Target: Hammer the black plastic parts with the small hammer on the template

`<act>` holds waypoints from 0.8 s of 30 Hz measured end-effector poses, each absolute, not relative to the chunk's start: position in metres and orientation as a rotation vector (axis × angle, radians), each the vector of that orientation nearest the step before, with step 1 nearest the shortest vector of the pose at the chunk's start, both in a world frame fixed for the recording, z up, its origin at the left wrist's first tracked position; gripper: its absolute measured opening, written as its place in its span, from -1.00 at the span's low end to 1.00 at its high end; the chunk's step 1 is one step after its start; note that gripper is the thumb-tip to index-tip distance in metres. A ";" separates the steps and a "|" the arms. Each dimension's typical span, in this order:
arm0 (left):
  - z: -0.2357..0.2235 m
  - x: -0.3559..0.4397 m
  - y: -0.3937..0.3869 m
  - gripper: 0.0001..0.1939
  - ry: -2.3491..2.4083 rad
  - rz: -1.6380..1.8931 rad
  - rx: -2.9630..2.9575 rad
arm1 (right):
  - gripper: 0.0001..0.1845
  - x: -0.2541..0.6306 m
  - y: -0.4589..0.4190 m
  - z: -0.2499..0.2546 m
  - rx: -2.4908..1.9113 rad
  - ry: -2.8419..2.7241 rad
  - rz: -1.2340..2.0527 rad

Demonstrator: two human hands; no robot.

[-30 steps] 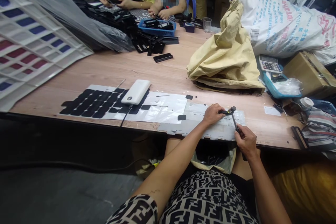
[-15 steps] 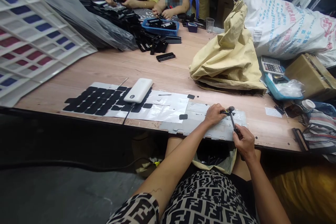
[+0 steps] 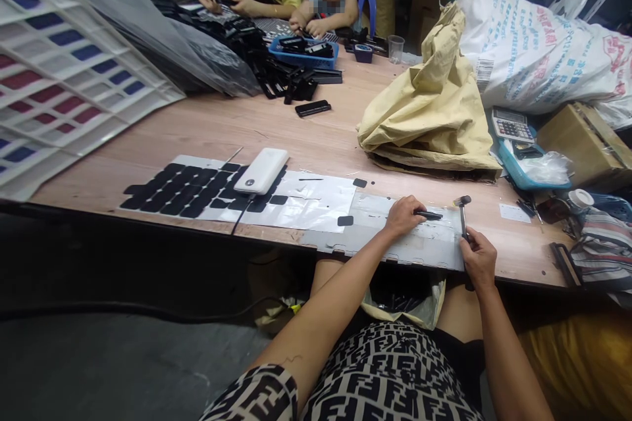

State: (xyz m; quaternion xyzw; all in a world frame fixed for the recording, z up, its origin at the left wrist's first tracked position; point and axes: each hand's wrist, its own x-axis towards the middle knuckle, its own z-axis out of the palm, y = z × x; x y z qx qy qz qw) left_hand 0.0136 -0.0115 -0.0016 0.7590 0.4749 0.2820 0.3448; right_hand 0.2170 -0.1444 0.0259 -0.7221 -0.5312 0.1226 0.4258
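Note:
My left hand (image 3: 403, 216) is closed on a slim black piece (image 3: 429, 215), whose free end points right over the grey plate (image 3: 365, 243). The fingers cover the rest of this piece, so its exact kind does not show. In my right hand (image 3: 478, 256) is a small hammer (image 3: 463, 214), gripped by its dark handle. Its head stands up and away to the right of the black piece, not touching it. Left of the plate lies a white sheet (image 3: 320, 207) with rounded black pads (image 3: 170, 187), and a white power bank (image 3: 261, 171) rests on it.
A yellow cloth sack (image 3: 424, 112) stands beyond my hands. To the right are a blue tray (image 3: 533, 174), a calculator (image 3: 512, 125) and a cardboard box (image 3: 577, 145). Across the table, two people sit by a pile of black parts (image 3: 241, 39). A white plastic crate (image 3: 74, 85) leans at left.
The hammer was over the black piece; my right hand has now swung it off to the right. My left hand keeps its hold in about the same place.

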 end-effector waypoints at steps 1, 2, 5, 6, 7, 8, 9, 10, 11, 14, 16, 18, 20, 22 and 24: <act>-0.001 0.013 -0.012 -0.84 1.231 0.733 1.970 | -0.54 0.220 -0.143 0.023 -1.809 -1.243 0.353; -0.001 0.013 -0.012 -0.83 1.228 0.737 1.969 | -0.51 0.221 -0.142 0.020 -1.808 -1.169 0.391; 0.002 0.011 -0.014 -0.82 1.219 0.757 1.954 | -0.47 0.221 -0.141 0.017 -1.800 -1.073 0.429; 0.003 0.010 -0.015 -0.82 1.214 0.760 1.949 | -0.47 0.220 -0.140 0.017 -1.800 -1.072 0.431; 0.004 0.010 -0.016 -0.81 1.208 0.764 1.944 | -0.47 0.220 -0.140 0.017 -1.800 -1.074 0.435; 0.005 0.010 -0.016 -0.81 1.200 0.765 1.941 | -0.47 0.219 -0.140 0.018 -1.801 -1.075 0.437; 0.006 0.009 -0.016 -0.81 1.194 0.767 1.940 | -0.47 0.219 -0.140 0.018 -1.801 -1.075 0.438; 0.007 0.009 -0.016 -0.81 1.186 0.768 1.942 | -0.46 0.220 -0.140 0.018 -1.801 -1.073 0.436; 0.008 0.008 -0.016 -0.81 1.175 0.766 1.947 | -0.45 0.220 -0.140 0.018 -1.801 -1.070 0.433; 0.011 0.004 -0.020 -0.82 1.122 0.730 1.996 | -0.43 0.222 -0.140 0.016 -1.797 -1.071 0.438; 0.012 -0.001 -0.030 -0.82 1.072 0.692 2.054 | -0.43 0.223 -0.140 0.014 -1.790 -1.084 0.442; 0.012 -0.010 -0.048 -0.82 0.996 0.663 2.115 | -0.44 0.223 -0.140 0.013 -1.783 -1.101 0.446; 0.011 -0.021 -0.070 -0.82 0.916 0.643 2.160 | -0.45 0.224 -0.141 0.013 -1.790 -1.109 0.441; 0.010 -0.033 -0.094 -0.81 0.872 0.617 2.196 | -0.46 0.223 -0.141 0.014 -1.798 -1.108 0.433; 0.010 -0.043 -0.113 -0.80 0.847 0.583 2.235 | -0.46 0.222 -0.141 0.016 -1.802 -1.101 0.429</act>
